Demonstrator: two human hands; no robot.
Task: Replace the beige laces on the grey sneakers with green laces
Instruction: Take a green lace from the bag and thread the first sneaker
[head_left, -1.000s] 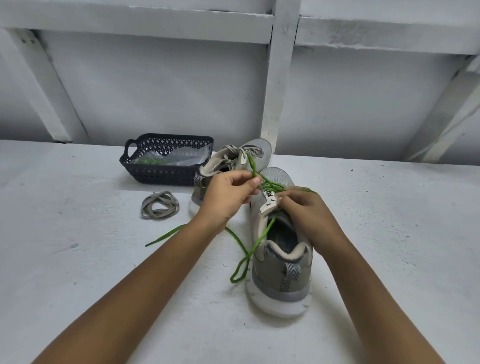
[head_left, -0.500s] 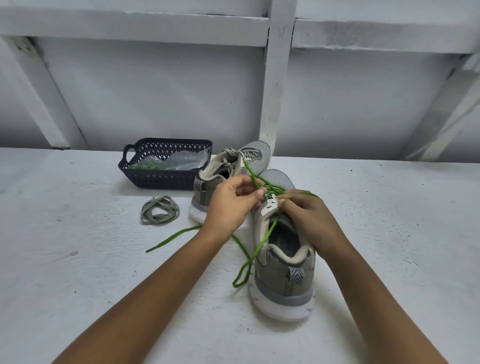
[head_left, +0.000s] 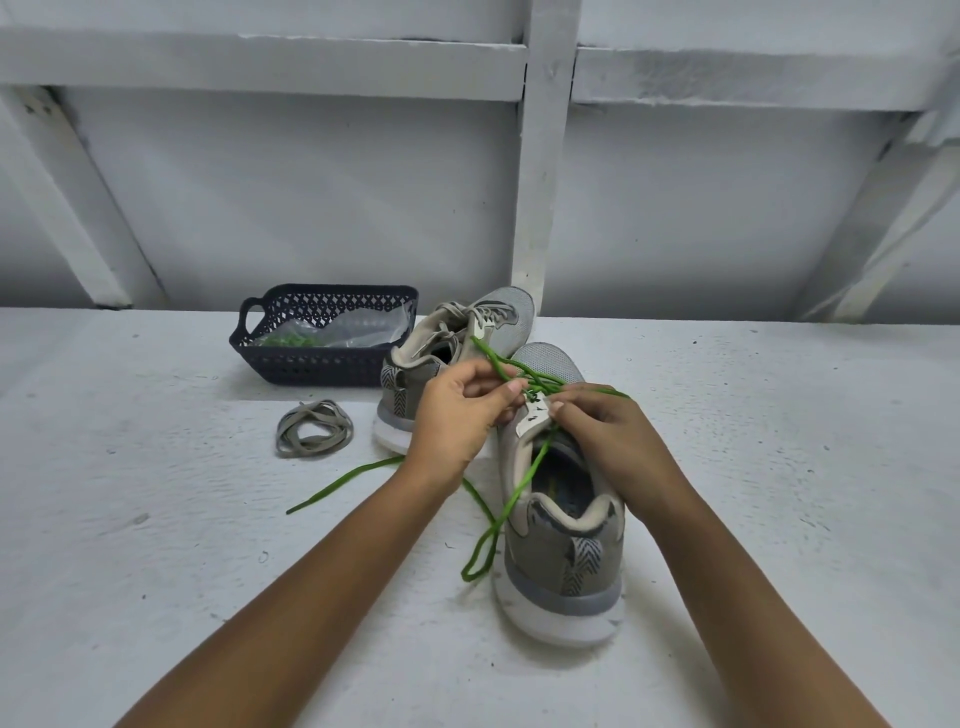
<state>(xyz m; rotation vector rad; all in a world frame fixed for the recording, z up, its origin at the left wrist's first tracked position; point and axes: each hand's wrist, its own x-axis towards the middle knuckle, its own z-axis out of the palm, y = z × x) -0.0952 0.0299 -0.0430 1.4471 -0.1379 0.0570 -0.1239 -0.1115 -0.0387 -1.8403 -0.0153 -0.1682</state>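
Note:
Two grey sneakers stand on the white surface. The near sneaker (head_left: 563, 566) points away from me, with a green lace (head_left: 511, 499) threaded across its front eyelets. My left hand (head_left: 460, 415) pinches one strand of that lace above the tongue. My right hand (head_left: 608, 439) pinches the lace at the right eyelets, beside the white tongue tab. Loose green ends trail down over the shoe's left side and out to the left. The far sneaker (head_left: 457, 338) still carries its beige lace. A removed beige lace (head_left: 314, 428) lies coiled to the left.
A dark perforated basket (head_left: 291, 358) at the back left holds a clear plastic bag with more green lace. A white wall with beams rises behind the surface. Bare white surface stretches left and right of the shoes.
Both hands have stayed at the near sneaker's eyelets. The lace end in my left hand has shifted slightly, and the view has tilted a little.

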